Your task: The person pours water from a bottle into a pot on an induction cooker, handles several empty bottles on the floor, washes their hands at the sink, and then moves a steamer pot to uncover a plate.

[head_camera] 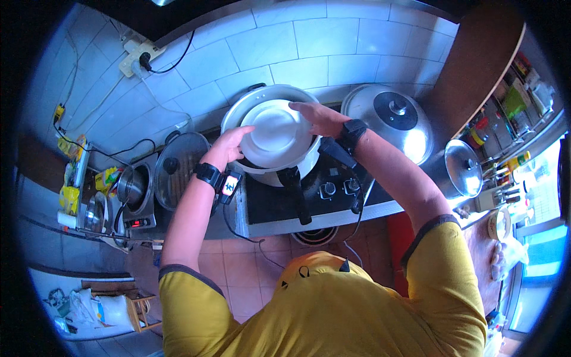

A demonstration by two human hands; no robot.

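Observation:
A wide metal pot, which looks like a pressure cooker base, stands on the black gas hob. Its long black handle points toward me. Within the pot's mouth is a round pale dish with a stepped rim. My left hand grips the dish's left edge, thumb on top and fingers underneath. At the upper right edge, my right hand holds it the same way. What lies below the dish is hidden.
Right of the pot sits a large domed lid on a pan; a lidded tall pot stands beyond. On the left are a glass-lidded pan and a small saucepan. Cables run from my wrist devices past the counter edge.

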